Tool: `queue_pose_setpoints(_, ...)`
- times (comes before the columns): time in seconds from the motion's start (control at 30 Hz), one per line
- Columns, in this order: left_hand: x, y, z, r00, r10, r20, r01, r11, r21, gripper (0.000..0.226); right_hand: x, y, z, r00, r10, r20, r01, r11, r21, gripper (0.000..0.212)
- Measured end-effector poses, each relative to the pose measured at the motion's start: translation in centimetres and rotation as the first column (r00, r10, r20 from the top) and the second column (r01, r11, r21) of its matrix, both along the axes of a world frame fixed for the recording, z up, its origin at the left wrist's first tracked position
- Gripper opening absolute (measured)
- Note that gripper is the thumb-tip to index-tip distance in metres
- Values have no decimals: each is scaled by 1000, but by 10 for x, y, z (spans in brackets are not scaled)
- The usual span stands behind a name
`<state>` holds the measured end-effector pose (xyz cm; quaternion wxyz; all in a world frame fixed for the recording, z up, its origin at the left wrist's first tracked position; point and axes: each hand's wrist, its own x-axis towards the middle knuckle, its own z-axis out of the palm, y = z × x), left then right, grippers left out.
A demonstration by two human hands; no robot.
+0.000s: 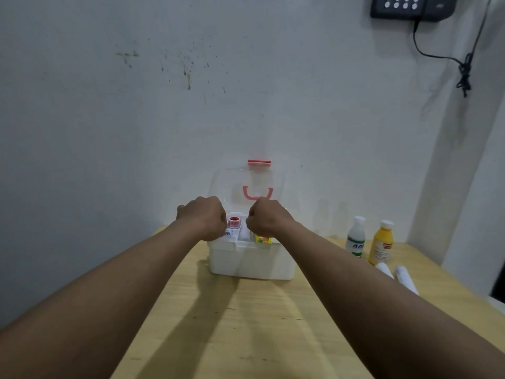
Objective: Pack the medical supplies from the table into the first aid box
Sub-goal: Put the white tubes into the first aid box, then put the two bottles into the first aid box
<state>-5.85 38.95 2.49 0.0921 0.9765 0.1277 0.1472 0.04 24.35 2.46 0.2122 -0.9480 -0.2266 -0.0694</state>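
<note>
Insp. A: Status of the first aid box [251, 262]?

Insp. B: It sat at the table's [246, 324] far edge, approx. midway along, close to the wall. Long axis ran along that edge and the opening faced up. The clear lid [246, 181] stood raised at the back.

A: Hands?

B: Left hand [207, 220] and right hand [269, 218] were both over the box top, fingers curled downward. Could not tell whether they gripped anything, as the fingertips were hidden.

A: Contents?

B: Red-capped item [234, 222] and yellow carton [263, 239] were in the top level.

A: Step in hand?

B: Judged mid-pack, settling items inside. Outstanding near the far right corner: white bottle [356, 237] and yellow bottle [381, 243], upright, caps up. White tubes [407, 279] lay flat, long axes slanting from the far edge toward the right edge.

A: Next move?

B: Prob. a reach right for a bottle. It called for room in the box, and poss. laying the bottle down if too tall.
</note>
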Motion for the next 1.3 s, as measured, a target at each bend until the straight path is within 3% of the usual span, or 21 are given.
queue_pose_setpoints(0.3,-5,-9,3,999,-12,45,11,1000,15,16,-7,-19,6,1000,-9,4,9,1000,-3,26)
queue_pose_setpoints(0.37,-8,-14,7,996,-39,86,38,999,7,20,-9,-28,10,999,-25,23,25,1000,-1,20)
queue_pose_setpoints(0.53,-14,-40,16,968,-134,214,146,988,-41,35,-12,-63,20,988,-51,143,54,998,-14,41)
queue_pose_setpoints(0.67,-13,-75,21,949,-184,255,171,983,71,50,-13,-101,26,975,-114,190,120,992,-24,44)
queue_pose_setpoints(1.0,20,-167,11,910,-350,224,333,936,110,60,-5,-199,24,934,-257,248,275,961,-39,50)
queue_pose_setpoints(1.13,40,-203,0,895,-406,187,398,914,78,61,10,-235,17,929,-297,222,317,947,-58,48)
queue_pose_setpoints(1.3,60,-233,-17,884,-444,147,449,894,0,58,31,-270,4,959,-252,129,266,958,-108,62)
